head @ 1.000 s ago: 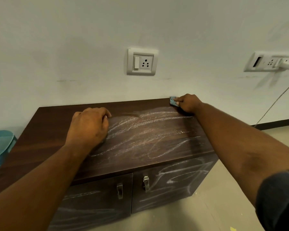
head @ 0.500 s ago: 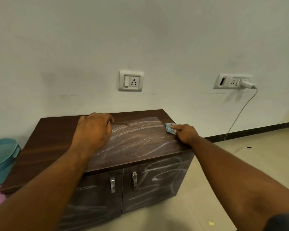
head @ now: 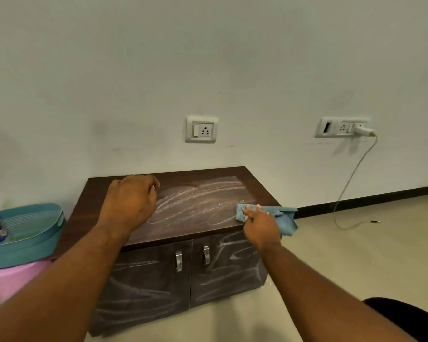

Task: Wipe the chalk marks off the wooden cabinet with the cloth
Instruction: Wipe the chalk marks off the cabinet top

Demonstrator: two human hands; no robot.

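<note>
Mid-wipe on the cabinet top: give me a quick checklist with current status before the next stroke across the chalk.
1. Cloth under the right hand: ok, fingers press it onto the top, though part of it hangs off the right edge.
2. Cloth fully flat on the surface: not ok, the overhanging part is bunched.
3. Left hand bracing the cabinet: ok, it rests on the top near the back left.
4. Chalk marks left on the top: not ok, scribbles cover the span between both hands.
5. Door fronts clean: not ok, both are marked.
6. Stroke path clear: ok, nothing stands on the top.
</note>
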